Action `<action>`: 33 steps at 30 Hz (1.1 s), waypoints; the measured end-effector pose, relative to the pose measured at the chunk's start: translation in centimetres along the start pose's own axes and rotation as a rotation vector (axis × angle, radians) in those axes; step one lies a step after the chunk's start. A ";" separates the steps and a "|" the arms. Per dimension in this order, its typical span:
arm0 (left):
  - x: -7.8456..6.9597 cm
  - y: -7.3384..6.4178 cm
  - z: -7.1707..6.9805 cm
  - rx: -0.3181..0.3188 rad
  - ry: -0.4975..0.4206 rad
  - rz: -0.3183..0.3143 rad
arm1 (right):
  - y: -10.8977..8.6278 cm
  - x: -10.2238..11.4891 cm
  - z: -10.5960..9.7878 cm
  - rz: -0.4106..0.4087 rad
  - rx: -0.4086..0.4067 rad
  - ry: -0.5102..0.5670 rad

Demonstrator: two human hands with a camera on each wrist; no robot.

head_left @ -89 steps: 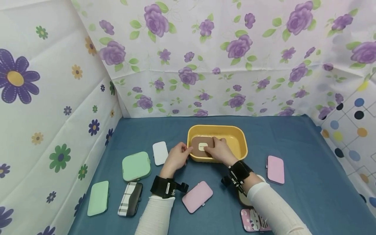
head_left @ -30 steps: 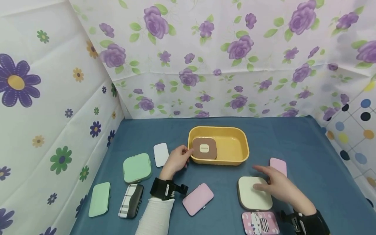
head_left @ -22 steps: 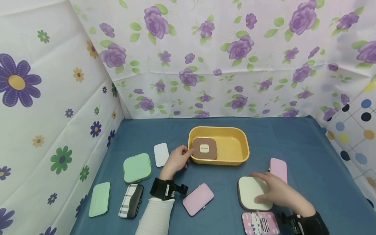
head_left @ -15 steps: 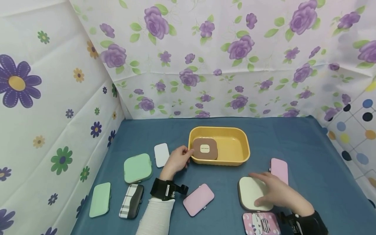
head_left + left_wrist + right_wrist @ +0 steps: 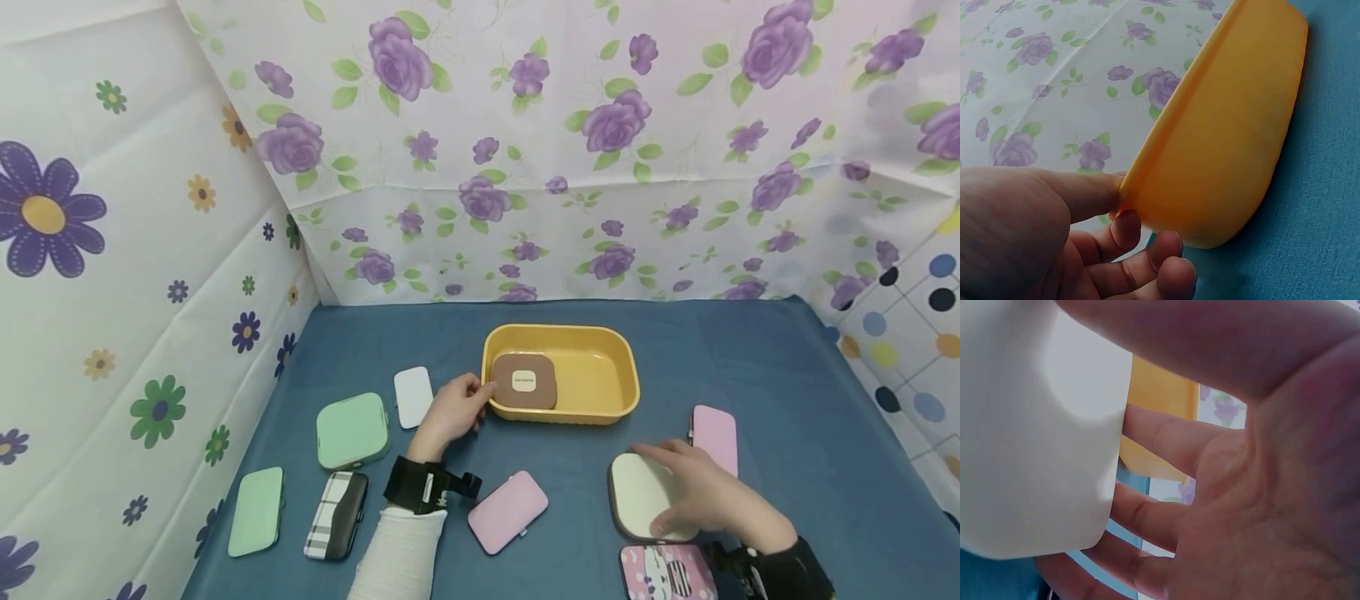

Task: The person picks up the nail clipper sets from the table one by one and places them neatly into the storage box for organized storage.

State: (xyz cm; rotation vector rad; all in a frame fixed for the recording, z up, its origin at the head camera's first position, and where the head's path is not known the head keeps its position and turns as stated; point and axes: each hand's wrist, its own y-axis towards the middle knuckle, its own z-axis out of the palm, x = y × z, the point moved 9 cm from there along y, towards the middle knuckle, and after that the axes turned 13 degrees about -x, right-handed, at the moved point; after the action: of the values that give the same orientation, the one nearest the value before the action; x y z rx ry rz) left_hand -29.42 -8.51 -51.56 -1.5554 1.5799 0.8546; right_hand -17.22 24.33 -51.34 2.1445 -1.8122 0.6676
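My left hand pinches the left rim of a yellow plastic tray between thumb and index finger; the left wrist view shows the other fingers curled by its outer wall. Lying in the tray's left part is a brown rounded case with a small pale label. To the right and nearer, my right hand grips a cream square case, thumb over the near side and fingers at the far edge. In the right wrist view the fingers lie along the side of the cream case.
Left of the tray lie a white case, two green cases and a black plaid case. A pink case is in front, another pink case at right. Below the cream case sits a cartoon-patterned case.
My right hand has left the brown case inside the tray, moved right and nearer, and closed onto the cream case. The left hand has stayed on the tray's rim.
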 end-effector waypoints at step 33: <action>-0.2 -0.3 0.0 -0.011 -0.006 0.024 | 3.1 -0.6 1.1 0.037 0.171 -0.146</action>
State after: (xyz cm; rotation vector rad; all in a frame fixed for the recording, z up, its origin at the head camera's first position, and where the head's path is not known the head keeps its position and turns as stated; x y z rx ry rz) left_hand -29.17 -8.43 -51.34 -1.5429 1.5944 0.8815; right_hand -20.10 23.67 -52.91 2.3295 -1.9366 0.7151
